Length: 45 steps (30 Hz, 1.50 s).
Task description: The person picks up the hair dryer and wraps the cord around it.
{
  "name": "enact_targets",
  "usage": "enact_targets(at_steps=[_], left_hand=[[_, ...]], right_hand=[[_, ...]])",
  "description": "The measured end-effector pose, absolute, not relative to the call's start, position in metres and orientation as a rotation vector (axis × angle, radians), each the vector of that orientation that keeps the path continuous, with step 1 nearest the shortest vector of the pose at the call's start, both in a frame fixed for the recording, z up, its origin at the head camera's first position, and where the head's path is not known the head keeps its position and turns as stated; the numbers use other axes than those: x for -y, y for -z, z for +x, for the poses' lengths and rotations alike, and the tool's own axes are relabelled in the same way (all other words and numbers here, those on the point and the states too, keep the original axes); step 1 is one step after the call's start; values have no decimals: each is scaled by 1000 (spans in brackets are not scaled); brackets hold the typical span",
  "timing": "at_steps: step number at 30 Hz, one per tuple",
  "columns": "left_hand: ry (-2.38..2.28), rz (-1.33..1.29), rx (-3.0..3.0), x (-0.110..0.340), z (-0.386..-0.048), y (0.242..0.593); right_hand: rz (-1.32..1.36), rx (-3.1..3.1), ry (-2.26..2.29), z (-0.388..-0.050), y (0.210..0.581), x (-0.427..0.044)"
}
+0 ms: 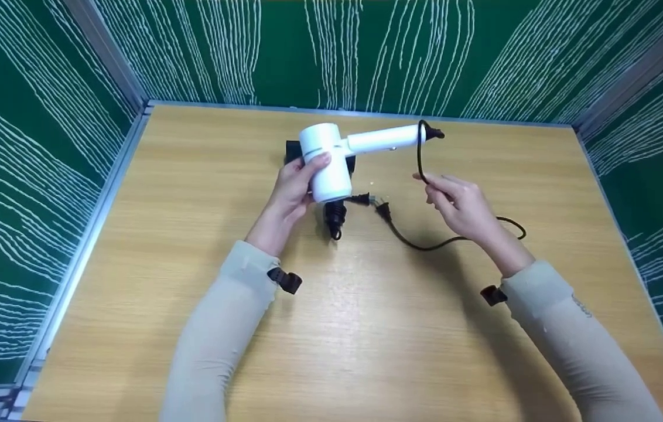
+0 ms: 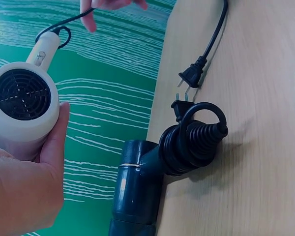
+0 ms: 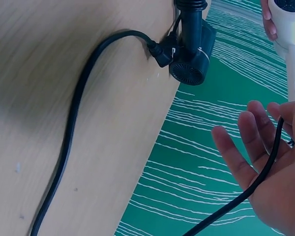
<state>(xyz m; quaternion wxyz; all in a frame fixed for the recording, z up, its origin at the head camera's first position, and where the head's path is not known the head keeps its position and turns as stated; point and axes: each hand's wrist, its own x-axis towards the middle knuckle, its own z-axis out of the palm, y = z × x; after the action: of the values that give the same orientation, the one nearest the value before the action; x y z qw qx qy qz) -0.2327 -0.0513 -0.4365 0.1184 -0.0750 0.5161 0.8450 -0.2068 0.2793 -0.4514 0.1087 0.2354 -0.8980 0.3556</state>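
Observation:
A white hair dryer (image 1: 331, 176) is held up by its barrel in my left hand (image 1: 291, 190), thumb across the near side. Its handle (image 1: 381, 139) points right, and the round dark grille (image 2: 22, 94) shows in the left wrist view. My right hand (image 1: 463, 205) pinches the black power cord (image 1: 419, 152) below the handle's end. In the right wrist view the cord crosses the palm, with the other fingers loosely spread. Behind and below the white dryer lies a black hair dryer (image 2: 132, 191), its cord coiled (image 2: 189, 147) round the handle.
The white dryer's plug (image 1: 383, 211) lies on the wooden table (image 1: 331, 328), prongs close to the black dryer's plug (image 1: 361, 199). Slack cord (image 1: 425, 248) curves right beneath my right wrist. Green panels (image 1: 284, 53) with white lines stand along the back and sides.

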Motion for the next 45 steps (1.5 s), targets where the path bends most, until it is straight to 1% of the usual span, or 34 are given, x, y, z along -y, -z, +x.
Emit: enact_targets(at_steps=[7,14,23,28,37,45], left_hand=[[-2465,-221,-1507,52,-234,436],[-2484,-215,-1489,51,-235,436],[-2469,-197,-1485,53,-235,438],[-2468,-199,-1485,53,-235,440],[-2482,-201,-1461,54,-236,439],[-2509,-170,-1425,52,-236,438]], right_hand=[[720,2533,-932,-203,453,-280],[718,2419,-947,-198,459,-280],[779,2421,-833,-200,448,-281],[787,2472,-836,-202,448,-284],[675,2531,-999,-198,447,-285],[708,2445,-1289,-194,450,-288]])
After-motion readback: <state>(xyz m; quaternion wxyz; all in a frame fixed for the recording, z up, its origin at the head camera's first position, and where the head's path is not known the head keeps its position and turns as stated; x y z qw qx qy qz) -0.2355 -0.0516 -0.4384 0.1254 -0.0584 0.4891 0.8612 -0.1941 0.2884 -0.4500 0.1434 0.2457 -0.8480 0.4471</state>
